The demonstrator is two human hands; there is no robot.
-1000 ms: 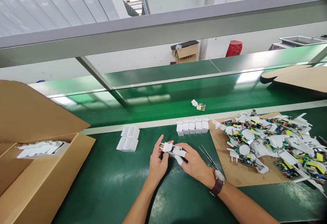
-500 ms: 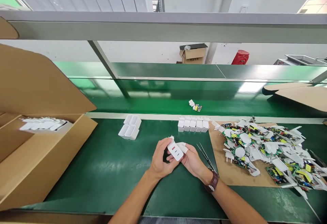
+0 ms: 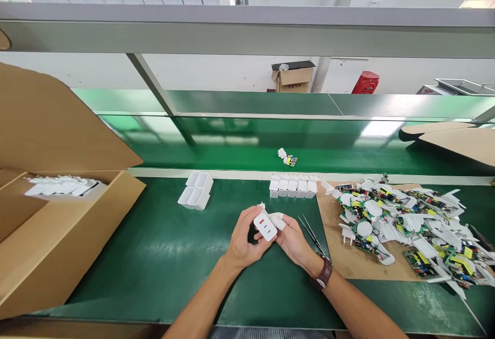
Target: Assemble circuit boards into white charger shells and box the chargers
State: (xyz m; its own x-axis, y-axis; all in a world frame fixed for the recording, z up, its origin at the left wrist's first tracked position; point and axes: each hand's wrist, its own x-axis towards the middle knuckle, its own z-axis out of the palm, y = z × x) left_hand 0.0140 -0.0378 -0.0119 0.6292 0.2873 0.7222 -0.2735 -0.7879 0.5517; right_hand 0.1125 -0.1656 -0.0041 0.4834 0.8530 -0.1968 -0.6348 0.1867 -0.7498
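A white charger (image 3: 265, 226) with port slots and one red port is held between my two hands over the green mat. My left hand (image 3: 243, 241) is closed round its left side. My right hand (image 3: 292, 240), with white covers on the fingertips and a watch on the wrist, grips it from the right. The charger's back and some fingers are hidden. Tweezers (image 3: 312, 233) lie just right of my right hand. Beyond my hands stand a row of white charger housings (image 3: 293, 188) and, further left, a few open white housings (image 3: 196, 190).
A heap of circuit boards with white parts (image 3: 402, 225) covers a cardboard sheet (image 3: 336, 264) on the right. An open carton (image 3: 88, 236) with white pieces stands at the left. One circuit board (image 3: 290, 160) lies on the green belt (image 3: 232, 156) behind.
The board on the belt has shifted left. The view has tilted slightly. My hands keep nearly the same hold on the charger.
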